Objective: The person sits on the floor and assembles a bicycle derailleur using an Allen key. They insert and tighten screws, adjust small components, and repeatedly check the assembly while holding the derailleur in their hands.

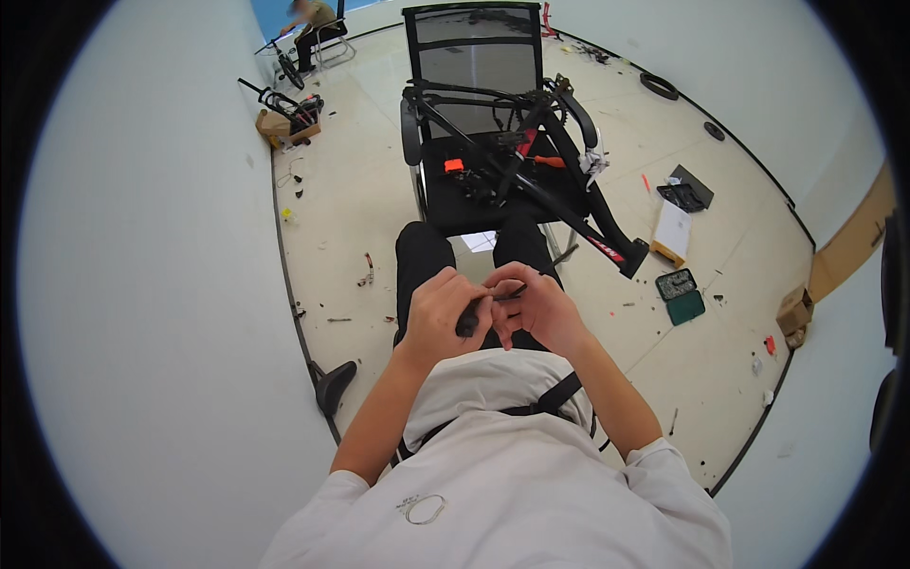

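Note:
Above my lap, both hands are on a thin dark rod-like part (559, 259) with a thick black end (467, 321). My left hand (438, 311) is closed round the thick end, which sticks out below the fingers. Close beside it, my right hand (542, 311) has its thumb and forefinger curled at the thin section, the other fingers bent loosely. The rod's far tip points up and to the right. My fingers hide its middle, so its exact kind is unclear. Ahead, a black bicycle frame (540, 192) with red markings lies across a black mesh-backed chair (474, 57).
On the chair seat are an orange object (454, 166) and an orange-handled tool (550, 162). A green case (684, 307) lies open on the floor at right, near a white box (672, 230). At left are a bicycle saddle (334, 387) and a carton (275, 123). Another person (318, 17) sits far left.

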The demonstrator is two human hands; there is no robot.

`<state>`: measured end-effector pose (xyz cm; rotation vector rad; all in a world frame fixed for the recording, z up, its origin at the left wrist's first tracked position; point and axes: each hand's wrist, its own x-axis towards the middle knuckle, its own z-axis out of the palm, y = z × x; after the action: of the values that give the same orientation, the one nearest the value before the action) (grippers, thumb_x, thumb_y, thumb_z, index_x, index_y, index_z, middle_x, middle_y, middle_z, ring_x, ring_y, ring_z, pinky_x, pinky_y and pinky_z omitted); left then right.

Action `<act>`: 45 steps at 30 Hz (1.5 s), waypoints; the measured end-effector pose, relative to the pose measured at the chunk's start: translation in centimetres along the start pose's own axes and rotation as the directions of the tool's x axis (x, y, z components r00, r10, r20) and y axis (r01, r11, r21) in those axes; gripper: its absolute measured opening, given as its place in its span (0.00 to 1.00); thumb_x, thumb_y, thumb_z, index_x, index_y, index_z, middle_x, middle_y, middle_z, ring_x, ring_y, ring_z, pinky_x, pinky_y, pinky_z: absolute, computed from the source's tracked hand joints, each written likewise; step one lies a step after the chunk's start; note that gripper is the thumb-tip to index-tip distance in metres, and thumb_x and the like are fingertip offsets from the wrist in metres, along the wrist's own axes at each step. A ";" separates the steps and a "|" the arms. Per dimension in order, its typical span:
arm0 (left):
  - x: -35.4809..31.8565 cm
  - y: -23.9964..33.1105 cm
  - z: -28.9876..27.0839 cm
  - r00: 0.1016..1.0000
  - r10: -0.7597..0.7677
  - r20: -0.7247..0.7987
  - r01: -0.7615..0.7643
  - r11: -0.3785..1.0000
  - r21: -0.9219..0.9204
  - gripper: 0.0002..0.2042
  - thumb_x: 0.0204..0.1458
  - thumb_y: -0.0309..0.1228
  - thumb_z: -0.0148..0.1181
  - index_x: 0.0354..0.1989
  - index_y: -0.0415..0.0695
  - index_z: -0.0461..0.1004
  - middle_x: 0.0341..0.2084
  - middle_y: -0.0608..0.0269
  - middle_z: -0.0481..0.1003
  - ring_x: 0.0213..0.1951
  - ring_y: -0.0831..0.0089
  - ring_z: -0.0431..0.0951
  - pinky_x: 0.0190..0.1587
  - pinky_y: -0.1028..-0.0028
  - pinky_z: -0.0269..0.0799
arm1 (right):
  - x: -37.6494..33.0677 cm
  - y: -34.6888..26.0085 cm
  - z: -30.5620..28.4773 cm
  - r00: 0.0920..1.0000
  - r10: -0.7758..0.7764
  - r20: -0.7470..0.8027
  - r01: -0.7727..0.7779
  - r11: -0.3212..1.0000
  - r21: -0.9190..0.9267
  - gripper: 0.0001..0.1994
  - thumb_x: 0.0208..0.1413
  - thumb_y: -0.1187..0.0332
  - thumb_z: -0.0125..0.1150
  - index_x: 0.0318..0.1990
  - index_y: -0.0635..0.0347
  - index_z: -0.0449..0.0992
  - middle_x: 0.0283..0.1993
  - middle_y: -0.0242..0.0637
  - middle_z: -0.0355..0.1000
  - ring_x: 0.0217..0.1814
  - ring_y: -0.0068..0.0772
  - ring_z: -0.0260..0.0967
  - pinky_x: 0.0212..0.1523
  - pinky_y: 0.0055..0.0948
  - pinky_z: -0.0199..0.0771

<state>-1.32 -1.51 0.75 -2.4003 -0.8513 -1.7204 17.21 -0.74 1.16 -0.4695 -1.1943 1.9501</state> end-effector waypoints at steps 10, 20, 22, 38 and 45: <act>-0.8 0.0 1.6 0.239 -0.746 0.621 0.753 -0.261 -0.604 0.08 0.57 0.35 0.56 0.29 0.47 0.68 0.17 0.69 0.69 0.15 0.79 0.69 0.16 0.77 0.63 | -1.0 -0.1 0.7 0.824 -0.387 0.414 0.342 -0.243 -0.908 0.17 0.47 0.81 0.57 0.48 0.63 0.71 0.32 0.38 0.63 0.34 0.37 0.68 0.32 0.32 0.70; 0.5 1.8 1.6 0.666 -0.746 0.018 0.619 0.540 -0.570 0.05 0.59 0.28 0.53 0.32 0.41 0.66 0.19 0.68 0.68 0.19 0.82 0.69 0.21 0.80 0.63 | -0.6 -1.7 -0.2 0.973 -0.192 -0.127 0.135 0.924 -0.359 0.15 0.63 0.74 0.47 0.55 0.66 0.69 0.34 0.36 0.73 0.33 0.27 0.73 0.40 0.27 0.75; -0.4 1.3 1.6 0.808 -0.585 -0.074 0.502 0.748 -0.434 0.04 0.57 0.24 0.54 0.33 0.39 0.66 0.20 0.66 0.68 0.21 0.81 0.68 0.23 0.79 0.63 | -0.6 -1.7 -0.5 0.997 -0.026 -0.072 0.013 0.984 -0.179 0.14 0.66 0.69 0.47 0.53 0.68 0.68 0.32 0.35 0.72 0.31 0.26 0.72 0.37 0.26 0.74; 0.5 2.0 0.7 0.320 -0.722 0.614 0.668 -0.287 -0.686 0.09 0.59 0.35 0.51 0.30 0.43 0.68 0.16 0.63 0.68 0.14 0.75 0.68 0.14 0.73 0.64 | -0.8 -0.4 0.7 0.719 -0.590 0.368 0.351 -0.149 -0.925 0.07 0.56 0.68 0.63 0.36 0.60 0.73 0.21 0.33 0.67 0.20 0.35 0.66 0.20 0.29 0.63; 0.2 1.9 0.5 0.381 -0.664 0.644 0.605 -0.348 -0.716 0.09 0.57 0.35 0.56 0.29 0.43 0.68 0.14 0.64 0.68 0.13 0.76 0.68 0.16 0.75 0.63 | -1.0 -2.6 0.8 0.657 -0.625 0.422 0.297 -0.301 -0.906 0.10 0.44 0.64 0.67 0.32 0.58 0.75 0.33 0.37 0.67 0.32 0.36 0.63 0.33 0.31 0.61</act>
<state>0.05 -2.84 1.22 -2.2142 -1.8788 -3.8937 18.41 -1.29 3.71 -0.7037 -2.0681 -0.1543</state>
